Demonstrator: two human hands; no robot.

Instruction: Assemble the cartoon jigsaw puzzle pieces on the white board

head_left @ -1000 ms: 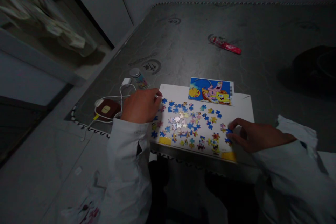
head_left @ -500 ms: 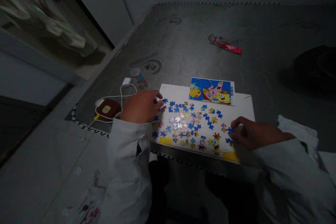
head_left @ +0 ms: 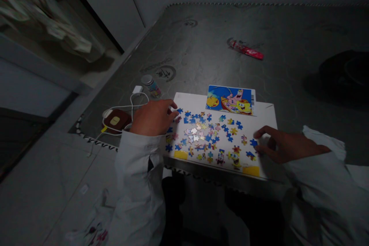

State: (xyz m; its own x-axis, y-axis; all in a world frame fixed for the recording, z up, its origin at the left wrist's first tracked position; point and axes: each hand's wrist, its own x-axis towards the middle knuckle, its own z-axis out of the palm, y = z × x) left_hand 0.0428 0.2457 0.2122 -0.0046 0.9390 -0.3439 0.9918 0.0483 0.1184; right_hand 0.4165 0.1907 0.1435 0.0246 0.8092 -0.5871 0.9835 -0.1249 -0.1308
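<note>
Many small jigsaw pieces (head_left: 196, 137) lie spread over a white board (head_left: 265, 113), mostly blue, with some yellow and pink. My left hand (head_left: 157, 117) rests at the board's left edge, thumb and forefinger apart beside a blue piece (head_left: 180, 111). On the right side, my right hand (head_left: 276, 144) hovers with finger and thumb parted, close to another blue jigsaw piece (head_left: 253, 142) lying on the board. A cartoon picture card (head_left: 230, 100) lies along the board's far edge. A few pieces at the front form a yellow figure (head_left: 235, 158).
A small clear jar (head_left: 152, 86), a white charger (head_left: 137, 90) with its cable and a brown case (head_left: 117, 120) stand left of the board. Farther back lies a red packet (head_left: 246, 49). A dark round object (head_left: 346, 67) sits at the right.
My right hand has drawn slightly right, away from the blue piece, which now shows uncovered between its fingertips. My left hand keeps its place on the board. The view shifts a little.
</note>
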